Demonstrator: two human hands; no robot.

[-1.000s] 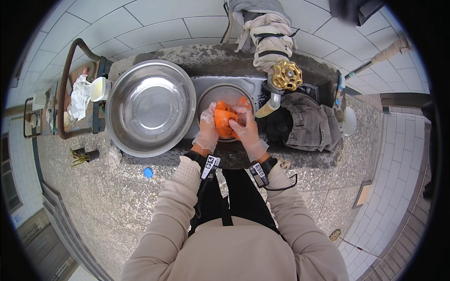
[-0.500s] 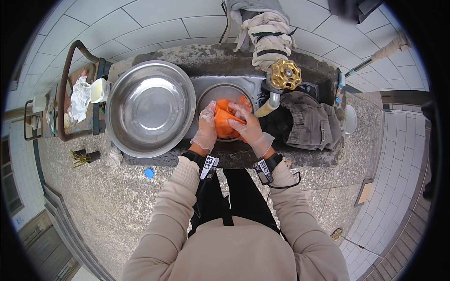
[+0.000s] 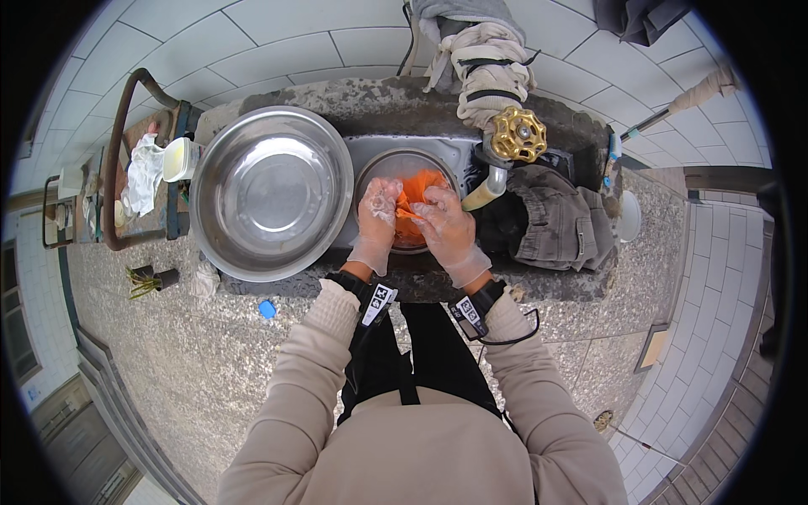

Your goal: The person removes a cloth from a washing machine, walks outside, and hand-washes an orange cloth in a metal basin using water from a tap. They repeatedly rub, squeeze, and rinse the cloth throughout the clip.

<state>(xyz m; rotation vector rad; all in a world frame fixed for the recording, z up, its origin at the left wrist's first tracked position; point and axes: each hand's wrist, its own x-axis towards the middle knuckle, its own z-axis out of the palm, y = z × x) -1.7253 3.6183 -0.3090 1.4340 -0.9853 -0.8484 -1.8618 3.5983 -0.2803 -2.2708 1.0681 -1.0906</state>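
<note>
An orange cloth (image 3: 418,186) is bunched between my two hands over a smaller metal basin (image 3: 404,156). Both hands wear clear plastic gloves. My left hand (image 3: 376,212) grips the cloth's left side, its fingers curled and wet with what looks like suds. On the right side, my right hand (image 3: 447,225) has its fingers closed on the same cloth. The lower part of the cloth hangs inside the basin, partly hidden by my hands. That basin sits in the stone sink (image 3: 370,290), just left of the tap's spout (image 3: 483,194).
A large steel basin (image 3: 271,187) rests on the sink's left part. Grey trousers (image 3: 557,220) lie at the right, by a dark cloth. Above the spout is a brass valve wheel (image 3: 518,134) on a cloth-wrapped pipe. A rusty-handled cart (image 3: 115,194) stands at far left.
My hands have shifted slightly and turned on the orange cloth. Its bunched shape has changed, with more of it spread up between the fingers.
</note>
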